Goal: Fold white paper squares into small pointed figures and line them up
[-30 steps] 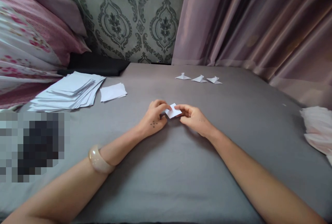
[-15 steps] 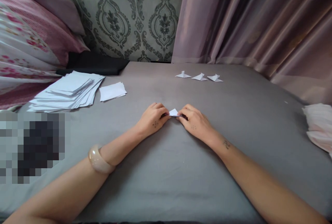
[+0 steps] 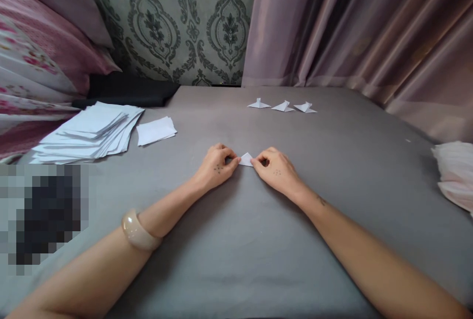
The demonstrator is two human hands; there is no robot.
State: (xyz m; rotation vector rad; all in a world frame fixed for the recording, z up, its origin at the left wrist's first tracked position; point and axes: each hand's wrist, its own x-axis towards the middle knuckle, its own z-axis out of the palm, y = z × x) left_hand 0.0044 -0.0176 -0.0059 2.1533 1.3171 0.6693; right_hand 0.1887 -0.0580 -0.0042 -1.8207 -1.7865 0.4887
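A small white folded paper [image 3: 246,159], peaked at the top like a triangle, is held between my two hands over the middle of the grey cloth. My left hand [image 3: 219,165] pinches its left end between thumb and fingers, with a pale bangle [image 3: 138,230] farther back on that arm. On the other side, my right hand [image 3: 275,170] pinches the right end, its thumb and forefinger making a loop. Part of the paper's edges is hidden behind the fingertips.
Three folded white paper figures [image 3: 283,106] stand in a row at the back. To the left are a big stack of white sheets [image 3: 86,134] and a smaller paper pile [image 3: 157,130]. Black cloth [image 3: 133,90] lies behind them; whitish fabric [image 3: 454,173] is at the right edge.
The folded paper has tilted so more of its flat face shows. Both hands have shifted their pinch slightly at its ends. The whole view has moved a little.
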